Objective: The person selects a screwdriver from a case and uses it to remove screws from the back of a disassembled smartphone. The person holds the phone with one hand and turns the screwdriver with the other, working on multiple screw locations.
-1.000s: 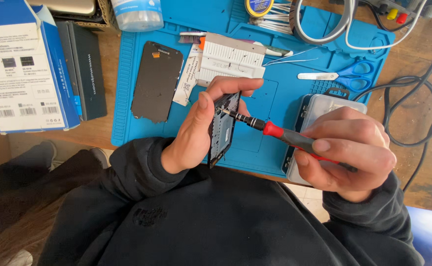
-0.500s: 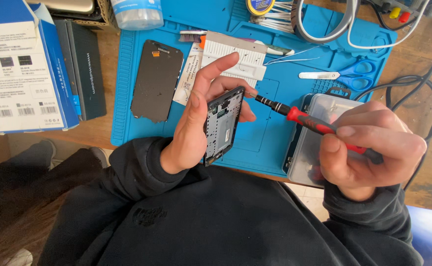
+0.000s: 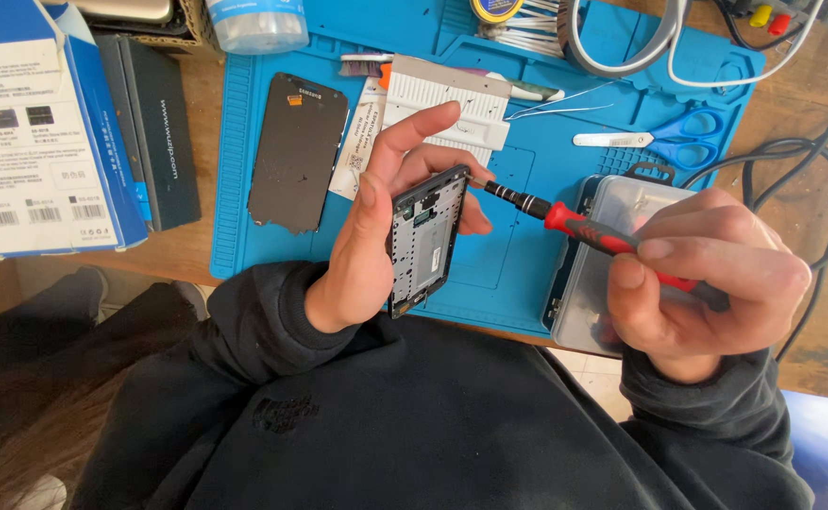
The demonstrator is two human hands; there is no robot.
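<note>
Left hand (image 3: 367, 236) is closed around a phone frame (image 3: 423, 241), thumb along the near edge, fingers wrapped behind the far edge, index finger extended past the top. The frame stands tilted in this grip, its open inner side facing up, held above the near edge of the blue mat (image 3: 527, 255).

Right hand (image 3: 707, 274) is closed on a red-handled screwdriver (image 3: 574, 227). The handle lies inside the fist; the dark shaft runs out from the grip toward the left hand. The tip touches the frame's top corner, right beside the left fingertips.

Under the right grip sits a clear plastic case (image 3: 612, 274), partly covered by the hand. Beyond the left grip, on the mat, lie a dark screen panel (image 3: 296, 151) and a white ridged tray (image 3: 447, 109). Blue scissors (image 3: 678, 137) lie beyond the right grip. A blue-and-white box (image 3: 41, 132) stands on the table, well apart to the left of the left hand.
</note>
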